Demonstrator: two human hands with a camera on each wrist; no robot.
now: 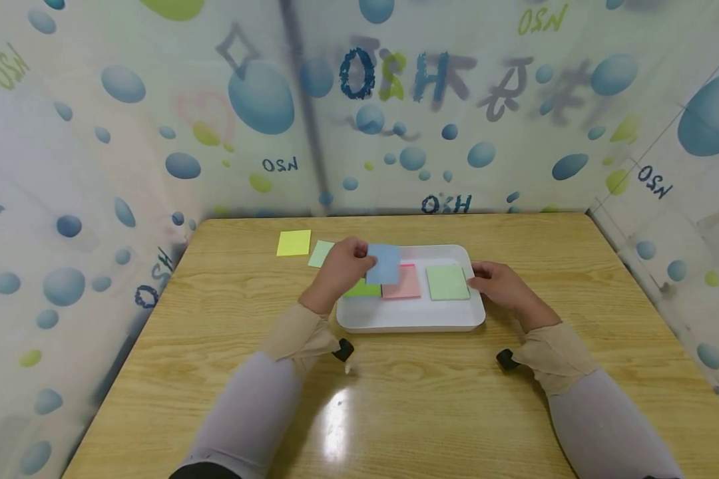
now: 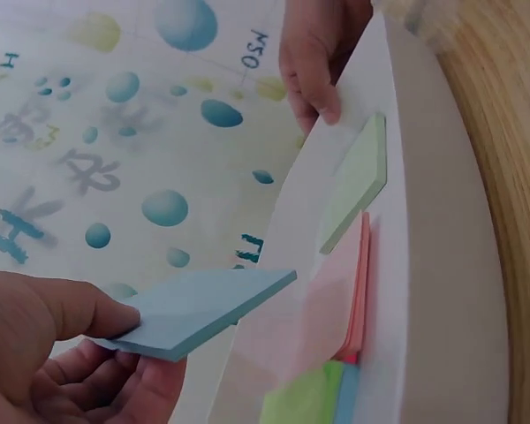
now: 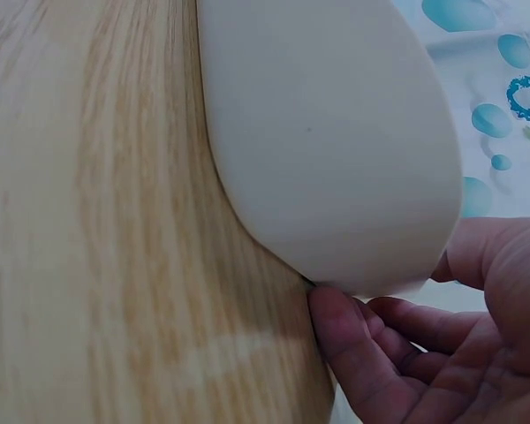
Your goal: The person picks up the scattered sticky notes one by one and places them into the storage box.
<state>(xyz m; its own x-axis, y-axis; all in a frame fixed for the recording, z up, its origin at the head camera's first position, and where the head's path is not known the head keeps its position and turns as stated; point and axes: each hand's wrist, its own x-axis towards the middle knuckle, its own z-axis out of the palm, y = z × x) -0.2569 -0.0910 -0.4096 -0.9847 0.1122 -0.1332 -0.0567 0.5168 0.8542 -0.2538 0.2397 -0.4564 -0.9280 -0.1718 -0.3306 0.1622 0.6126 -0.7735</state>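
Between thumb and fingers, my left hand point(image 1: 340, 271) pinches a blue sticky note pad point(image 1: 386, 263), raised over the white tray point(image 1: 407, 318). Inside the tray a pink sticky note pad point(image 1: 406, 287) lies near the middle, partly behind the blue one in the head view. To its right is a pale green pad point(image 1: 448, 283), and to its left a bright green pad point(image 1: 364, 291), half hidden by my left hand. A blue edge point(image 2: 346, 396) shows beside the bright green pad in the left wrist view. My right hand point(image 1: 504, 287) grips the tray's right end, thumb over the rim.
On the wooden table point(image 1: 419, 406), left of the tray, lie a yellow sticky note pad point(image 1: 293, 243) and another pale green pad point(image 1: 320, 253), partly hidden by my left hand. A patterned wall covering point(image 1: 395, 179) rises behind the table's far edge.
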